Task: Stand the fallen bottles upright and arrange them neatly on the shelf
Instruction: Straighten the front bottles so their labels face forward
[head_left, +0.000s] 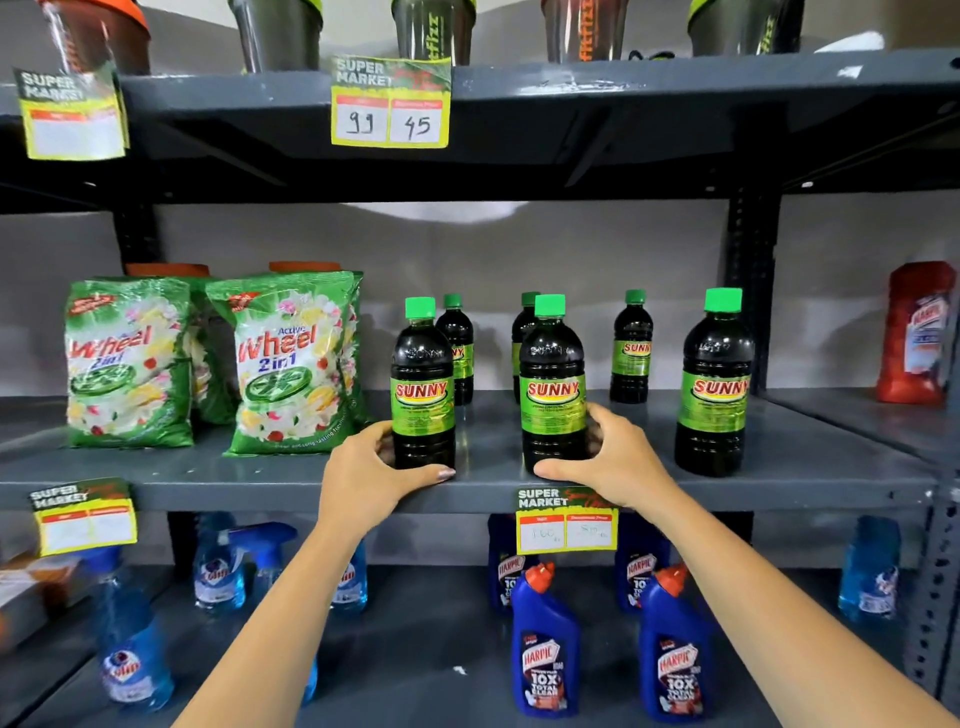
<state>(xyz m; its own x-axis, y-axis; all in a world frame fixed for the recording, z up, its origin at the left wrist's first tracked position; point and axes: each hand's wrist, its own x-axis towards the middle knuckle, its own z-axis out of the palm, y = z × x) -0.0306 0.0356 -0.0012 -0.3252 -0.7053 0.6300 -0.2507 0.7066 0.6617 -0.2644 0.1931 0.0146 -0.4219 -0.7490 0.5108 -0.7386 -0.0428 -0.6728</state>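
Several dark Sunny bottles with green caps stand upright on the grey middle shelf, in a front row and a back row. My left hand wraps the base of the front left bottle. My right hand grips the lower part of the front middle bottle. A third front bottle stands free to the right. Behind them are three smaller-looking bottles: back left, back middle, partly hidden, and back right. No bottle lies on its side.
Two Wheel detergent bags lean at the shelf's left. A red Harpic bottle stands on the neighbouring shelf at right. Blue Harpic bottles and spray bottles fill the shelf below. Price tags hang on the shelf edges.
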